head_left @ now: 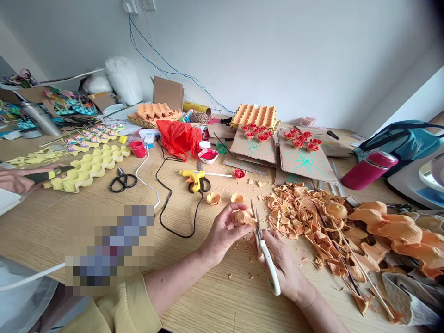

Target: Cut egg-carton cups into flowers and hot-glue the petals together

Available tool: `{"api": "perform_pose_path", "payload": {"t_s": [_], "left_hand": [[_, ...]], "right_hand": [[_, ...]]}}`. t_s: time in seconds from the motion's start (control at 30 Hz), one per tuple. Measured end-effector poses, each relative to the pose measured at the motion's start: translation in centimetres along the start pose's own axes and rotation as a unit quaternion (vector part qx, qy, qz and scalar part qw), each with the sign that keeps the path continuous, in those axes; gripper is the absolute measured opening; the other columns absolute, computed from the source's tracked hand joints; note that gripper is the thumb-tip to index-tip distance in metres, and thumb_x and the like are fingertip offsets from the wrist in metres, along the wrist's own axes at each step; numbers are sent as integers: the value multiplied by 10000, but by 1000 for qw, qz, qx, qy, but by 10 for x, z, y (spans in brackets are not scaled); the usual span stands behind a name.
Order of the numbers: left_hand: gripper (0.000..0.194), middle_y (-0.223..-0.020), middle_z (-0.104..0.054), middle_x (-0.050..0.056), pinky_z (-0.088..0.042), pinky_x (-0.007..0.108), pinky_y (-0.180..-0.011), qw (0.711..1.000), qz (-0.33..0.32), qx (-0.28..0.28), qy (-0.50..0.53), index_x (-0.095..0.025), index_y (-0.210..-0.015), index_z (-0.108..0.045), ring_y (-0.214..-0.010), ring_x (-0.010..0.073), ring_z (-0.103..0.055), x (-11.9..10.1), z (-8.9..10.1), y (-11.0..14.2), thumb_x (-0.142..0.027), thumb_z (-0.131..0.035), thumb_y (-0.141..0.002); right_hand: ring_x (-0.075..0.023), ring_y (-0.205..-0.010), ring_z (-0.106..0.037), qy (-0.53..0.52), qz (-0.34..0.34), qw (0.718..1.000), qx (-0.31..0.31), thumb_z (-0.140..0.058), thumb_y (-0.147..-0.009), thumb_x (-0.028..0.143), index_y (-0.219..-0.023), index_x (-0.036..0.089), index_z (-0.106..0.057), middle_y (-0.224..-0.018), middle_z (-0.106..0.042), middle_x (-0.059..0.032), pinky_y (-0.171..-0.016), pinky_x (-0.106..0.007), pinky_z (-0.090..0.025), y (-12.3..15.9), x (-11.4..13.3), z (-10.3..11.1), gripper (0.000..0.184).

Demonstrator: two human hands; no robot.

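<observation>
Between the thumb and fingers of my left hand (222, 233) is an orange egg carton cup (245, 217). My right hand (282, 268) grips white-handled scissors (269, 268), their blades slightly apart and pointing up beside the cup's right edge. Just beyond my hands, small cut orange cups (213, 199) lie on the wooden table (180, 282). Small orange scraps are scattered beneath the scissors. A heap of orange trimmings (294, 208) spreads to the right of my right hand.
A yellow glue gun (194, 178) with a black cord lies ahead, near a red paper flower (239, 173). Cardboard pieces with red flowers (305, 159) lie at the back. A pink bottle (370, 170) stands right; black-handled scissors (123, 181) and a yellow egg tray (92, 166) are left.
</observation>
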State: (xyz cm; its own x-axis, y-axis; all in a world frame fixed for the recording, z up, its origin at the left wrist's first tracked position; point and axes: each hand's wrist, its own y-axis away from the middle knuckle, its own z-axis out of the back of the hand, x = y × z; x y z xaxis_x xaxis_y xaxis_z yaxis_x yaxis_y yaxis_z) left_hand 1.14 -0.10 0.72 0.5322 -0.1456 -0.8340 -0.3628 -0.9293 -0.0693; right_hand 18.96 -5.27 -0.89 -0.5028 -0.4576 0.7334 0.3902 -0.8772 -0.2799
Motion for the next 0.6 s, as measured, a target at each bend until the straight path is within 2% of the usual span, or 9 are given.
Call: {"api": "perform_pose_path", "payload": {"t_s": [0.6], "left_hand": [[444,-906,-716,-5,-482,266,-832,1000,12,-14,17,-222,-1042,-620,-843,123,-635,-3,1,-3,-190,-875,-680]], "right_hand": [[-198,-739,-465,3,5,999,-33,-338,-1014,530,-800,222,-481,-753,-541,-24,-711,-361,-406,2,2,1,401]]}}
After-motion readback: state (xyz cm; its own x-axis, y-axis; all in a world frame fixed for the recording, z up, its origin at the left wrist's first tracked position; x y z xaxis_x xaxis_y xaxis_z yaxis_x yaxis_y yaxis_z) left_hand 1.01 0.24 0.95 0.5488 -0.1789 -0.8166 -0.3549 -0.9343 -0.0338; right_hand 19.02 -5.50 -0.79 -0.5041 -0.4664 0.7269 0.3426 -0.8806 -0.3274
